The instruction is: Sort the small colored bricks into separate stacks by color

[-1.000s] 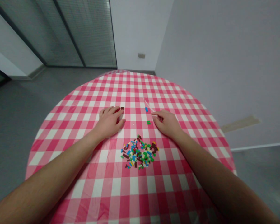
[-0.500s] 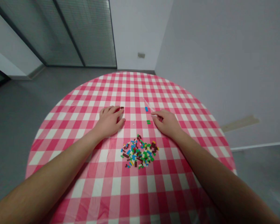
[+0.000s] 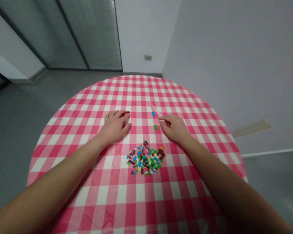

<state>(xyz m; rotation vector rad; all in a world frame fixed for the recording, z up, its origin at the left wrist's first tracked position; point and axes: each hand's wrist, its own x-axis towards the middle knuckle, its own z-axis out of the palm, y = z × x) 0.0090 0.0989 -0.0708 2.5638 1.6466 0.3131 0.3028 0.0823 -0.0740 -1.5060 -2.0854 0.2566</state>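
My left hand (image 3: pixel 116 125) rests palm down on the checkered cloth, fingers loosely spread, nothing visible in it. A small dark brown brick (image 3: pixel 128 112) lies by its fingertips; I cannot tell whether they touch. Opposite it, my right hand (image 3: pixel 173 126) lies on its side, the index finger stretched out and a small gap between it and the thumb; the other fingers are partly hidden. Just beyond those fingertips is a blue brick (image 3: pixel 153 114). Two small green bricks (image 3: pixel 155 127) lie left of the thumb. Nearer me spreads a pile of mixed toy bricks (image 3: pixel 146 159).
The round table wears a red and white checkered tablecloth (image 3: pixel 92 195) with a crease near my right hand. A tiny pale piece (image 3: pixel 139 129) lies between the hands. Beyond the table are a white wall (image 3: pixel 146 29) and a glass partition with blinds (image 3: pixel 97 35).
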